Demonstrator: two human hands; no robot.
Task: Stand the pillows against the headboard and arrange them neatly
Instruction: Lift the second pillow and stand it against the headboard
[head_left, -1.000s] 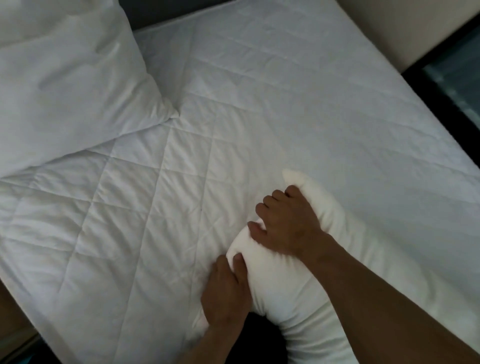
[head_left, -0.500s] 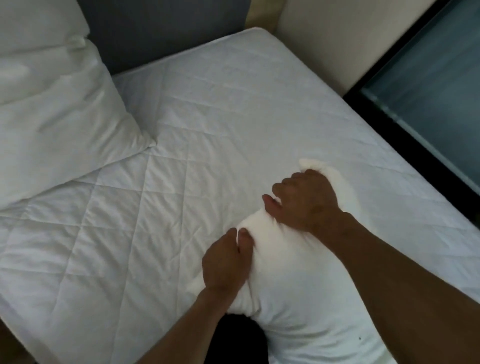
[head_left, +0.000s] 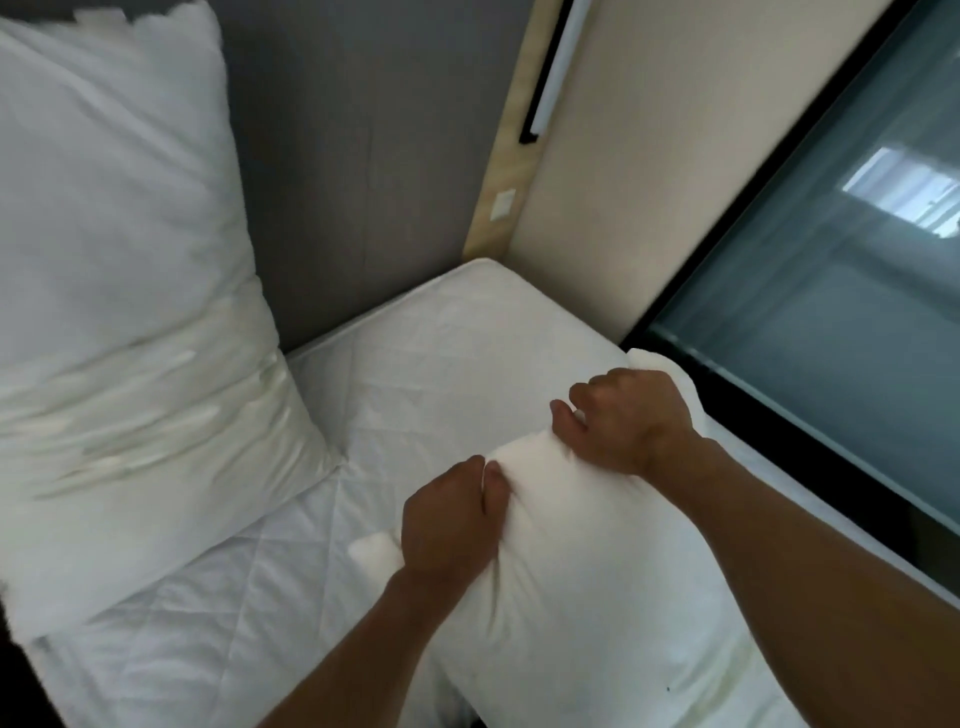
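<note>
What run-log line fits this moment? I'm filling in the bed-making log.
left hand: gripping pillow | right hand: gripping pillow | second pillow: standing against headboard

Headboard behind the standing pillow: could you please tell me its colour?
The headboard is plain dark grey, seen in the head view.

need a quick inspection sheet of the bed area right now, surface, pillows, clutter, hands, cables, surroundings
surface: mattress with a white quilted cover, lightly creased, bare near the headboard corner.
job's things: one pillow stands upright against the grey headboard; the second pillow is gripped near the mattress edge, not yet at the headboard.
clutter: nothing seen.
hands: left hand and right hand both pinch the second pillow's upper edge.
cables: nothing seen.
surroundings: beige wall, wooden strip with a white switch, dark-framed glass panel to the right.
</note>
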